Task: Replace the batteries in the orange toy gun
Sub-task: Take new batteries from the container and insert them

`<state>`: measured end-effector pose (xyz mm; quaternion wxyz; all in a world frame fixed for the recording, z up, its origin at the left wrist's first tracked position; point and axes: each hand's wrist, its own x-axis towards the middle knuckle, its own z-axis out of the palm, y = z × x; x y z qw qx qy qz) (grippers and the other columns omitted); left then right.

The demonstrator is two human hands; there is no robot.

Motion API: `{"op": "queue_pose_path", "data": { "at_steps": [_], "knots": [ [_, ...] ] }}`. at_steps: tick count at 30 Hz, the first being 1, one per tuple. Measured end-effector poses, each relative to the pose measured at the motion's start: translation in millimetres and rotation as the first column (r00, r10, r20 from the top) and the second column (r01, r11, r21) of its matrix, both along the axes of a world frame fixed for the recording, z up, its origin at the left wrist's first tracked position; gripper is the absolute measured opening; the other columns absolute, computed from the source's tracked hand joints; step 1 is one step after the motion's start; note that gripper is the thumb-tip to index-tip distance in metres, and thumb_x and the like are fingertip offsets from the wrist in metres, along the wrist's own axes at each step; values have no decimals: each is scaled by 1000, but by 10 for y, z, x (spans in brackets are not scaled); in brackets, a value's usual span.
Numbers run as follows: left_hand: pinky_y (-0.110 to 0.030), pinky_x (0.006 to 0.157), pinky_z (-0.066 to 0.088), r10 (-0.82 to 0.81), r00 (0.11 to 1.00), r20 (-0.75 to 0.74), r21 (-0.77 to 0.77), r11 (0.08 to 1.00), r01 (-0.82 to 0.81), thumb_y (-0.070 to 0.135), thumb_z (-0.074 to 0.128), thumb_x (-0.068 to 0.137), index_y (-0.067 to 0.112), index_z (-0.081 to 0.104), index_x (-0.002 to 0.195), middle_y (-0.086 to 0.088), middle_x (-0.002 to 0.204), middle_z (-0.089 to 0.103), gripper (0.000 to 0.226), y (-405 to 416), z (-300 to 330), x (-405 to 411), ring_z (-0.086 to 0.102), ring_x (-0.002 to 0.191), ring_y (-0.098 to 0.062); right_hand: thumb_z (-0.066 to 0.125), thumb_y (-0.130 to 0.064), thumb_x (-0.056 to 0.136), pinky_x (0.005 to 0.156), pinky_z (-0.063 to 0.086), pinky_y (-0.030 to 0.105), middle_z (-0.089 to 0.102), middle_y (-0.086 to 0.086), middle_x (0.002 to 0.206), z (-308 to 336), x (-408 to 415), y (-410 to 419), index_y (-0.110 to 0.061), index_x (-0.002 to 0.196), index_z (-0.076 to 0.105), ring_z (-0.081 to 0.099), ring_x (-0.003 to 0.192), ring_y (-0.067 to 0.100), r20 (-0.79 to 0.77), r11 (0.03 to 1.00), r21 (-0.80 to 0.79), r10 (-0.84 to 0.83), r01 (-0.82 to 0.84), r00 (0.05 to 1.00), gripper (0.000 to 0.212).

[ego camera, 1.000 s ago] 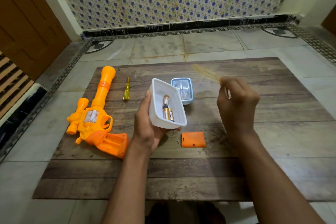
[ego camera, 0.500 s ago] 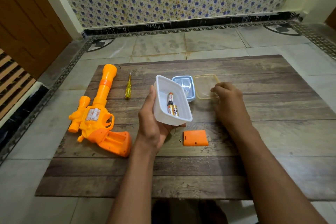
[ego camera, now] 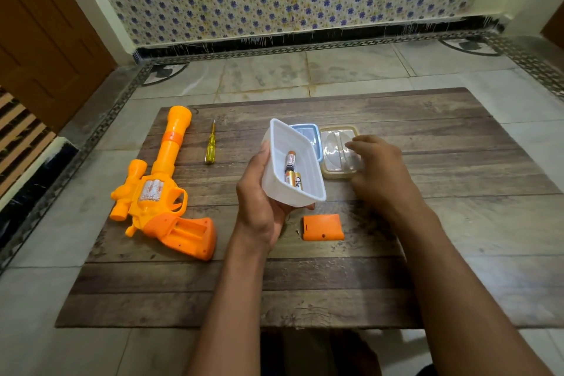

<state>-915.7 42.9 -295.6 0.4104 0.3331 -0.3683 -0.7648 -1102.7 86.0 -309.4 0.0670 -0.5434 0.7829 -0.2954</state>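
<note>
Room: tiled floor, patterned wall at the top of the frame, low wooden table (ego camera: 457,192) at centre.
Toy gun (ego camera: 161,192): one, lying left of centre, its grip compartment open.
Left hand (ego camera: 259,210): fingers wrapped round one tilted white tub (ego camera: 293,159).
Batteries (ego camera: 291,171): three visible, I think.
Right hand (ego camera: 378,174): fingers relaxed, open, resting on one clear lid (ego camera: 338,149).
Cover (ego camera: 323,226): one, lower centre.
Screwdriver (ego camera: 210,148): one.
Risk: tilting the tub further could spill the batteries; the tiny loose screw could get lost.

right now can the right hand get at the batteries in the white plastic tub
Probably yes. The white plastic tub is lidless, tilted in the left hand, batteries exposed. The right hand sits just beside it, over the clear lid, with nothing between.
</note>
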Motion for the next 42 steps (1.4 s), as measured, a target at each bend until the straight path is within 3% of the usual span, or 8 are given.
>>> {"op": "queue_pose_path", "data": {
  "at_steps": [4,8,12,18,22,31,35,42],
  "knots": [
    [-39,72,61,109,994,25,-92,990,-107,50,57,93,15,72,121,-11,106,75,47,63,-14,-172,73,92,-25,61,-14,92,97,57,38,80,5,102,143,250,83,-15,106,81,72,94,16,474,949,-218,-103,229,875,25],
    [-47,87,62,311,909,279,-452,877,-161,55,62,91,10,72,124,-18,115,68,57,247,-43,-450,72,99,-30,57,-15,99,67,65,38,79,15,86,329,475,147,0,92,76,78,80,29,958,944,-89,-6,319,287,25],
    [3,84,38,539,698,472,-750,661,-2,59,58,92,15,60,147,4,132,54,70,520,25,-653,56,113,0,71,-16,89,59,59,32,71,7,65,342,401,255,-8,77,70,73,67,24,970,955,12,-83,296,229,15],
    [-11,91,46,550,715,431,-784,621,-6,66,52,90,21,54,152,8,135,51,77,610,18,-799,48,114,10,49,-17,95,53,62,35,72,18,70,292,274,302,2,82,73,74,57,29,939,945,23,92,326,-331,34],
    [-9,96,44,533,769,352,-767,636,-90,61,52,92,17,53,153,1,137,53,75,592,1,-814,56,123,-4,53,-21,98,92,60,51,73,24,117,88,167,203,5,119,71,74,101,40,855,930,142,57,339,-516,38],
    [-35,100,52,548,810,210,-676,680,-286,47,48,100,10,57,142,-2,129,59,57,577,-27,-849,60,119,-14,51,-12,99,113,47,51,66,26,124,-124,30,51,17,118,64,64,124,36,797,852,192,155,488,-584,38],
    [-52,100,52,510,847,151,-598,729,-333,48,45,101,17,58,134,-6,125,65,47,593,-53,-897,64,118,-23,45,-6,102,60,52,20,56,9,55,-74,-10,90,2,77,58,51,44,13,823,810,195,171,553,-541,30],
    [-62,91,58,283,948,148,-180,950,-256,69,51,89,19,57,140,-12,134,66,71,497,-37,-837,64,124,-34,44,-12,108,30,25,16,43,-2,50,40,-194,161,-2,86,54,34,32,5,871,741,120,241,661,-428,26]
  ]
}}
